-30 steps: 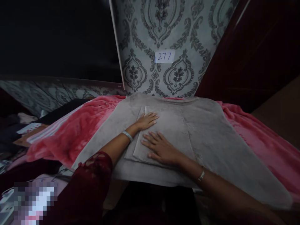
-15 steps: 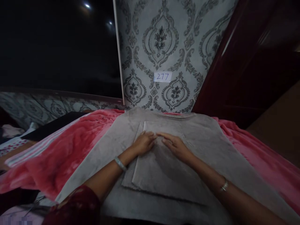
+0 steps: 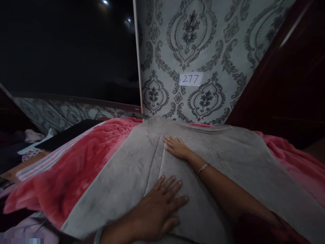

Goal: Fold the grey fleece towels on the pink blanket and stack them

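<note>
Here the folded grey cloth [image 3: 177,189] lay on a larger grey mat [image 3: 241,159], which was spread over a pink blanket [image 3: 76,162] on the bed. Its left edge ran up from the near side toward the far wall, and both hands rested on that side of it.

The left hand [image 3: 158,211] lay palm down on the near part of the cloth, close to the camera. Its fingers [image 3: 172,188] were spread wide and flat, pointing up and to the right, gripping nothing. The forearm came in from the bottom edge.

The right hand [image 3: 176,146] lay farther off, at the cloth's far left corner. It too was flat, palm down, with the fingers [image 3: 169,139] straight, close together and pointing left, their tips near the cloth's edge. They held nothing and only pressed on the fabric. The right forearm crossed the cloth diagonally from the lower right, with a thin bracelet [image 3: 203,167] at the wrist.

The two hands were well apart along the cloth's length.

Behind the bed stood a patterned wall [image 3: 215,40] bearing a small label [image 3: 190,79] that read 277.
</note>
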Demonstrator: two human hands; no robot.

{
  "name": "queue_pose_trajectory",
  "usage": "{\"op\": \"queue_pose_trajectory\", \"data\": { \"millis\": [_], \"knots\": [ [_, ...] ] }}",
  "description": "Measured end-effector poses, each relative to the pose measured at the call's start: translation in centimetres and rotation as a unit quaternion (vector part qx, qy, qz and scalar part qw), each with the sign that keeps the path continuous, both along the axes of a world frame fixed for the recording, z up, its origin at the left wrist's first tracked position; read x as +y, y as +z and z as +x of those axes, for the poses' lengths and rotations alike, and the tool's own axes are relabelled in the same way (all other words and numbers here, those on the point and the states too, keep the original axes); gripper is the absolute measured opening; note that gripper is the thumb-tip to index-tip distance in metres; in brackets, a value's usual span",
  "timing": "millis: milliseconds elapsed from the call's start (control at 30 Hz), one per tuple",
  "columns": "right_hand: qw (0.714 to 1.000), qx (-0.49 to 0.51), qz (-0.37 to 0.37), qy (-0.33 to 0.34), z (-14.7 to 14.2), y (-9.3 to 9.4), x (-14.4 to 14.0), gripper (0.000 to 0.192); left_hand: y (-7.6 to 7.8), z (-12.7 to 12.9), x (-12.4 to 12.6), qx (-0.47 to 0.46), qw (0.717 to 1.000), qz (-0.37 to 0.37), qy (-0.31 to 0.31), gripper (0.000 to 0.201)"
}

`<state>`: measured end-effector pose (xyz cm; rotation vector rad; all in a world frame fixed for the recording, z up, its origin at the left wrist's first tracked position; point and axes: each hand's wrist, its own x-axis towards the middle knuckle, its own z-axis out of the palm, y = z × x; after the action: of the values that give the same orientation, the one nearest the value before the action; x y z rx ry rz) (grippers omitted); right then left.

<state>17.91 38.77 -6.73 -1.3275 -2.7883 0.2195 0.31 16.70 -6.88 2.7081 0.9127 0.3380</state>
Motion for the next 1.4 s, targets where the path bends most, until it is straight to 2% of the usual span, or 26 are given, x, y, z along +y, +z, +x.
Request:
{"op": "queue_pose_trajectory", "data": {
  "millis": [133,267,367,467,533,600,700,800,933,1033,1167,1233,1267,1333,1400],
  "knots": [
    [1.0,-0.002,-0.003,-0.011,0.2,-0.4,0.4,0.061,-0.5,-0.3,-0.6,-0.008,1.0,0.022,-0.017,0.075],
    [1.0,0.007,-0.007,-0.024,-0.1,0.0,0.3,0.061,-1.2,-0.6,-1.8,-0.005,1.0,0.015,-0.021,0.08],
    [0.999,0.004,-0.02,-0.032,-0.5,1.0,-0.3,0.061,-0.8,-0.7,-2.7,-0.005,1.0,-0.008,-0.017,0.08],
    [0.999,0.002,-0.029,-0.039,-1.0,2.0,-1.5,0.058,0.1,-0.6,-3.2,-0.019,1.0,-0.012,-0.01,0.071],
    [0.999,0.002,-0.034,-0.03,-1.4,2.3,-3.3,0.057,0.4,-0.6,-3.2,-0.027,1.0,-0.011,-0.011,0.063],
    [1.0,0.008,-0.028,0.009,-1.7,2.1,-5.9,0.057,0.2,-0.8,-3.2,-0.053,0.999,-0.007,-0.01,0.051],
    [0.995,0.038,-0.004,0.089,-1.8,1.2,-11.0,0.057,-0.8,-1.3,-3.3,-0.179,0.983,0.026,0.011,0.032],
    [0.986,0.075,-0.008,0.15,-1.5,0.4,-16.2,0.055,-1.8,-1.7,-3.5,-0.322,0.937,0.106,0.088,0.032],
    [0.974,0.087,-0.047,0.203,-1.1,0.0,-21.2,0.064,-2.1,-1.9,-3.3,-0.379,0.882,0.166,0.224,0.025],
    [0.968,0.091,-0.07,0.221,-0.8,0.2,-23.7,0.065,-2.4,-1.9,-2.3,-0.38,0.866,0.149,0.288,0.025],
    [0.952,0.161,-0.116,0.234,0.7,0.6,-26.2,0.063,-3.1,-2.2,-1.0,-0.385,0.861,0.083,0.323,0.027],
    [0.942,0.231,-0.112,0.216,2.6,0.6,-26.6,0.059,-3.4,-2.3,-0.6,-0.389,0.856,0.06,0.336,0.027],
    [0.94,0.268,-0.088,0.19,3.9,0.4,-26.6,0.056,-3.5,-2.3,-0.5,-0.39,0.853,0.053,0.343,0.027],
    [0.938,0.332,-0.001,0.103,7.2,-0.3,-26.2,0.051,-3.8,-2.3,-0.3,-0.389,0.849,0.044,0.356,0.029],
    [0.923,0.374,0.093,-0.018,11.1,-1.7,-25.6,0.048,-4.0,-2.3,-0.2,-0.386,0.848,0.039,0.362,0.03]
  ]
}}
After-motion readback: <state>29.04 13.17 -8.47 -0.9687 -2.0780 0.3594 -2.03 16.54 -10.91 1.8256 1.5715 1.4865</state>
